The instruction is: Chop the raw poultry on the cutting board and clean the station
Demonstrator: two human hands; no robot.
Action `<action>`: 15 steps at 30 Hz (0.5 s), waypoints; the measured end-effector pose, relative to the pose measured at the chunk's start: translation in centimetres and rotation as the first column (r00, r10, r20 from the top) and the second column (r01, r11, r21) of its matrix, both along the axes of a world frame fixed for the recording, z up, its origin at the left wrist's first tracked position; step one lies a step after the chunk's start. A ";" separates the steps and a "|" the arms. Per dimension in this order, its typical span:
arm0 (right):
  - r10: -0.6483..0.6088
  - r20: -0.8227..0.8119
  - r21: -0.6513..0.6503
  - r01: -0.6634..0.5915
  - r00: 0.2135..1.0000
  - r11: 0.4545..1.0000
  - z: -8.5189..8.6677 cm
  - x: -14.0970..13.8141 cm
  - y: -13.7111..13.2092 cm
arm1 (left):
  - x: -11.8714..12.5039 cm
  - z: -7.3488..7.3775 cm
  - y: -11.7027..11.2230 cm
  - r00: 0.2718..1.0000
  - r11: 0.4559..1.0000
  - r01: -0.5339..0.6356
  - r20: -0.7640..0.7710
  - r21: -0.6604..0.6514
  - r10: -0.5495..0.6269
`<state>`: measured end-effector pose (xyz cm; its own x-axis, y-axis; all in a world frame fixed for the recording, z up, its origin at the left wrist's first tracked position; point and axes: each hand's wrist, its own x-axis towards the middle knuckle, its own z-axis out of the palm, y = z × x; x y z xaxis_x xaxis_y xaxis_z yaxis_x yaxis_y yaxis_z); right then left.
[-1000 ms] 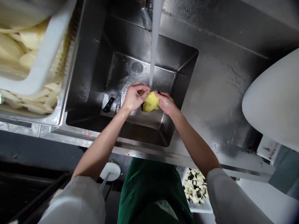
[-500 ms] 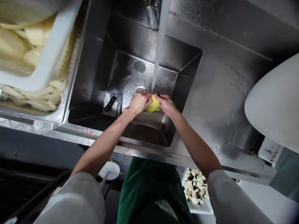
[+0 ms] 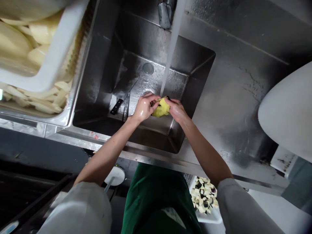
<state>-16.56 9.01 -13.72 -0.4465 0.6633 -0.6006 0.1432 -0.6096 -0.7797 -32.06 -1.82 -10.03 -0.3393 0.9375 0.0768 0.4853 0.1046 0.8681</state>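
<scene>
Over the sink (image 3: 156,133), under the running water (image 3: 172,48), a soft, crumpled yellow piece (image 3: 161,109) with dark spots hangs between my hands. It looks like a cloth or sponge, but its exact kind is unclear. My right hand (image 3: 178,110) grips its right side, thumb on top, near a black edge. My left hand (image 3: 144,107) is wet and pinches the left edge with bent fingers. Left of that hand, a broad-bladed knife with a black handle (image 3: 116,106) lies in the sink. A metal handle (image 3: 125,113) lies beside it.
At left, a white basket (image 3: 46,73) holds large peeled pale pieces; a metal tray (image 3: 69,112) below has pale strips. The faucet (image 3: 164,14) stands behind the sink. A large white rounded object (image 3: 287,110) is at right. Below the counter, another basket (image 3: 214,216) holds cut eggplant.
My left fingers have loosened and shifted along the yellow piece's edge. My right hand keeps its grip. The whole view has shifted slightly.
</scene>
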 end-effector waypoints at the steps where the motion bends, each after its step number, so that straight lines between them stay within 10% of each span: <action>1: 0.008 -0.005 -0.016 -0.008 1.000 1.000 0.1 -0.1 -0.1 | 0.3 0.1 0.2 1.000 1.000 0.023 -0.012 0.004 -0.023; 15: 0.086 0.034 0.004 -0.086 0.996 0.996 0.7 -0.6 0.0 | 0.3 -1.5 1.6 0.992 0.995 -0.004 -0.124 -0.098 -0.009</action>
